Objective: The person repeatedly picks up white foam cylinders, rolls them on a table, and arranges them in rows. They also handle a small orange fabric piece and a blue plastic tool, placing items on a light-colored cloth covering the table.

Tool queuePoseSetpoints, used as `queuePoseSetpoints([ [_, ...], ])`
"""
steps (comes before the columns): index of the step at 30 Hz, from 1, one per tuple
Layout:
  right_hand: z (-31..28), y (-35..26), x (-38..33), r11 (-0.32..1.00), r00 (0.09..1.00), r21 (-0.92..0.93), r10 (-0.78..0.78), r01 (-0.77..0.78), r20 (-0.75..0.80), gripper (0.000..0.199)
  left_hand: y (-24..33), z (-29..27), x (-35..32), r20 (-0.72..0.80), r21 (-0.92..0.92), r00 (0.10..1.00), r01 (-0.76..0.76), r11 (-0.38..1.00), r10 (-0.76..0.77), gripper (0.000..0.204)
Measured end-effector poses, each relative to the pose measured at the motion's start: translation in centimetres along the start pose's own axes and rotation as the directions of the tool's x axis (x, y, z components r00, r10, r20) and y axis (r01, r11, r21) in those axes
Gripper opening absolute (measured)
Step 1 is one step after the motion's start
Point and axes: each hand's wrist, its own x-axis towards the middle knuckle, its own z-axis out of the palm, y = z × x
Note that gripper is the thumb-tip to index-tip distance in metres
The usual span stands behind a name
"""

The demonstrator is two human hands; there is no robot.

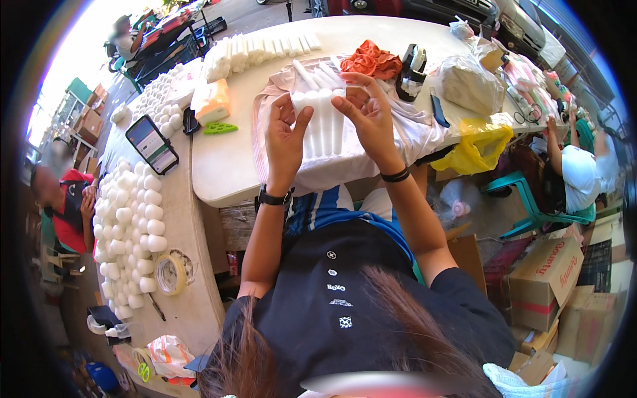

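Observation:
Over the table's near edge, my two hands hold a clear plastic pack of white candles [324, 129] upright between them. My left hand [286, 136] grips its left side with curled fingers, the thumb in front. On the right side, the fingers and thumb of my right hand [366, 118] pinch the upper edge. Just behind the pack, a few loose white candles [306, 74] lie on a pale cloth [273, 99]. A row of white candle packs [262, 50] lies farther back.
On the left are many rounded white candles [126, 212], a phone [152, 144] and a tape roll [170, 273]. An orange-and-white packet [212, 101], orange cloth [371, 60], tape dispenser [412, 71], blue cutter [438, 110] and yellow bag [474, 147] surround the work area. Other people sit at both sides.

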Motion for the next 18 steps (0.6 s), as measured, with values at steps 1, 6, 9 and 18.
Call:
queuePoseSetpoints([
  [1,-0.1,-0.1,0.0,0.996,1.0,0.085,-0.006,0.006,-0.011,0.041,0.1,0.2,-0.1,0.015,-0.021,0.999,-0.04,0.999,0.04,0.045],
  [6,0.0,-0.3,0.1,0.961,0.986,0.274,0.078,-0.035,-0.147,0.035,0.3,1.5,-0.6,0.005,-0.101,0.994,-0.11,0.989,0.111,0.058],
  [9,0.3,-0.4,0.4,0.982,0.981,0.17,-0.046,0.079,-0.189,0.03,0.0,2.1,-0.7,0.013,-0.096,0.995,-0.094,0.991,0.096,0.053],
  [18,-0.3,0.2,0.2,0.944,0.932,-0.023,-0.329,0.329,-0.154,0.052,-0.6,2.4,-0.4,0.022,-0.11,0.991,-0.13,0.985,0.133,0.052],
])
